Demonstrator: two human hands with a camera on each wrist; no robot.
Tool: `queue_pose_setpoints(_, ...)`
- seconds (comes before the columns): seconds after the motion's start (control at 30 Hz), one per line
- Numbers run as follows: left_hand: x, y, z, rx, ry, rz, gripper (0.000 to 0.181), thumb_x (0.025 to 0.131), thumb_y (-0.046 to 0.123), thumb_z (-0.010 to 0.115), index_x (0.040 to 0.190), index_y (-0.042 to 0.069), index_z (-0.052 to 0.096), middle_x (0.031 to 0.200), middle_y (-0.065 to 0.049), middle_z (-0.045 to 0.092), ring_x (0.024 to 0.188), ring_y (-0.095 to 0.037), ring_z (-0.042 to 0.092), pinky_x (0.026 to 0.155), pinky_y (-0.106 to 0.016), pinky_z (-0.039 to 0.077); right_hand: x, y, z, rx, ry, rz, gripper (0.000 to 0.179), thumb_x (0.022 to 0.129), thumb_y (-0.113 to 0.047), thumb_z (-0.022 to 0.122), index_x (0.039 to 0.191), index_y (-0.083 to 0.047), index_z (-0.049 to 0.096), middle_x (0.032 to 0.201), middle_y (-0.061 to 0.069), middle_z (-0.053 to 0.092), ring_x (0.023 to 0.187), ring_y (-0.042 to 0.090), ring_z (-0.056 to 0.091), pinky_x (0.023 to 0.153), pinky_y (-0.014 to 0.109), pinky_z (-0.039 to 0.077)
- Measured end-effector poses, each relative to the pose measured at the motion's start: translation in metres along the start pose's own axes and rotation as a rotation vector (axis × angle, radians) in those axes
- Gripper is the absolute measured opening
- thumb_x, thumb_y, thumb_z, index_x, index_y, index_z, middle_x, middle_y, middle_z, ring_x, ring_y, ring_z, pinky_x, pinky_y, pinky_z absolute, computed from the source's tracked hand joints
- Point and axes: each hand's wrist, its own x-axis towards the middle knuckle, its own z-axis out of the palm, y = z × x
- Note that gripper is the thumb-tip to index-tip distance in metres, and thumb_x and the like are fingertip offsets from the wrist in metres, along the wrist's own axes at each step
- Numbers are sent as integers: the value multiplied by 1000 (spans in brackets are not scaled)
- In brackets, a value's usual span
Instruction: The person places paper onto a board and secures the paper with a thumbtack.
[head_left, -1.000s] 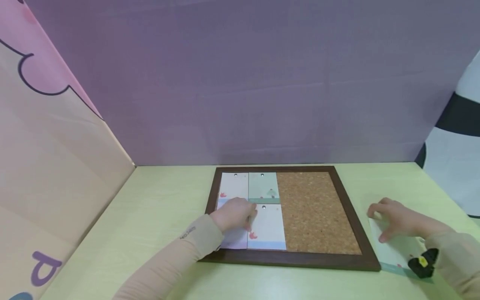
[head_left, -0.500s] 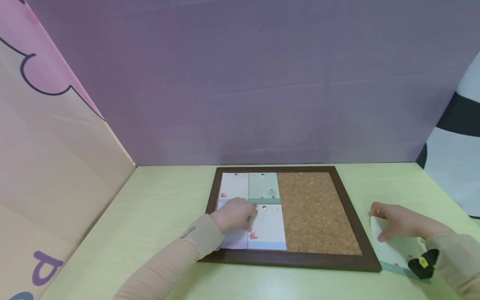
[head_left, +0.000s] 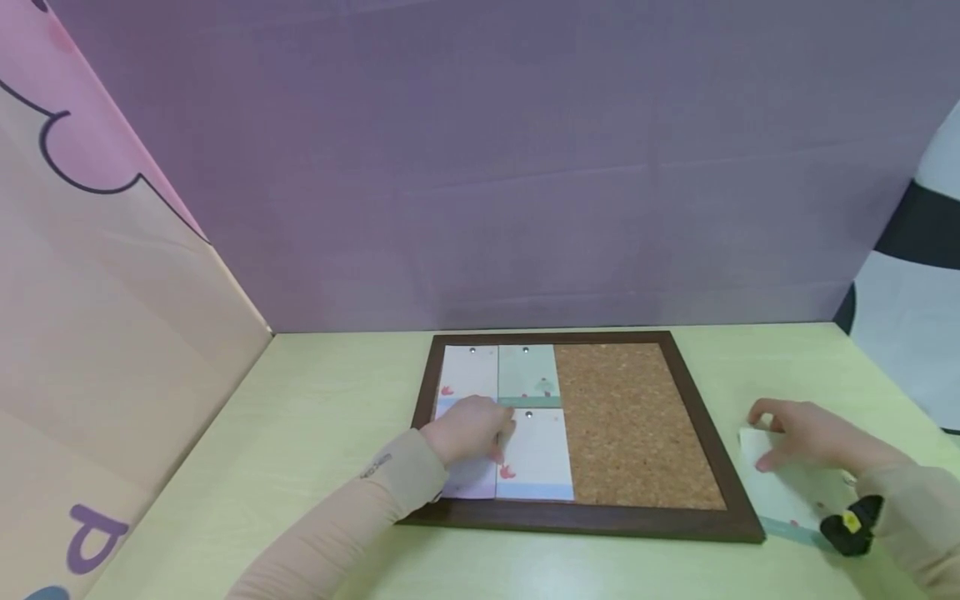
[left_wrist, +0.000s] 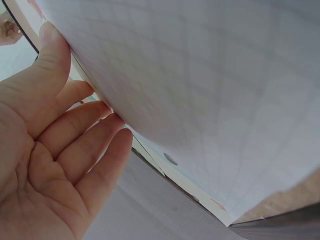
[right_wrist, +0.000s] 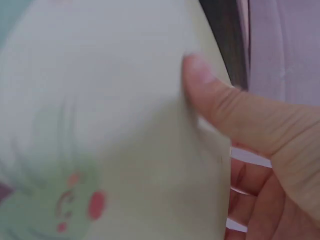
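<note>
A cork board (head_left: 633,425) in a dark wood frame lies on the table. On its left half are several printed note sheets: a white one (head_left: 468,371) at top left, a green one (head_left: 525,375), a white one (head_left: 536,450) below it, and a lavender one at lower left, partly hidden by my left hand (head_left: 465,429). That hand rests its fingers and thumb along the sheets. Right of the board, my right hand (head_left: 802,437) pinches a pale green note sheet (head_left: 776,496); in the right wrist view the thumb presses its face, fingers behind its edge.
Round silver pins (head_left: 528,414) show near the tops of the sheets. A purple panel (head_left: 525,208) stands behind the table (head_left: 337,392), and a cream-and-pink printed panel (head_left: 120,333) rises on the left. A black device (head_left: 851,527) is at the right wrist.
My right hand has shifted slightly to the right, drawing its fingers in at the far edge of the pale green sheet. The left hand stays in place on the board.
</note>
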Motion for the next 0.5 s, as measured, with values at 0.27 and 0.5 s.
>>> queue_pose_setpoints(0.27, -1, 0, 0, 25, 8, 20, 22, 72, 30, 78, 69, 17, 60, 73, 7, 63, 69, -9, 60, 75, -23, 51, -4, 1, -3, 31, 26, -78, 37, 61, 6, 67, 95, -7, 60, 100, 18, 61, 68, 10, 38, 58, 22, 31)
queue_pose_setpoints(0.5, -1, 0, 0, 28, 5, 11, 23, 71, 31, 78, 73, 17, 59, 69, 9, 60, 65, -7, 56, 71, -21, 50, -2, 1, -6, 38, -10, -56, 40, 61, 11, 58, 97, -5, 61, 100, 22, 62, 69, 17, 47, 59, 26, 39)
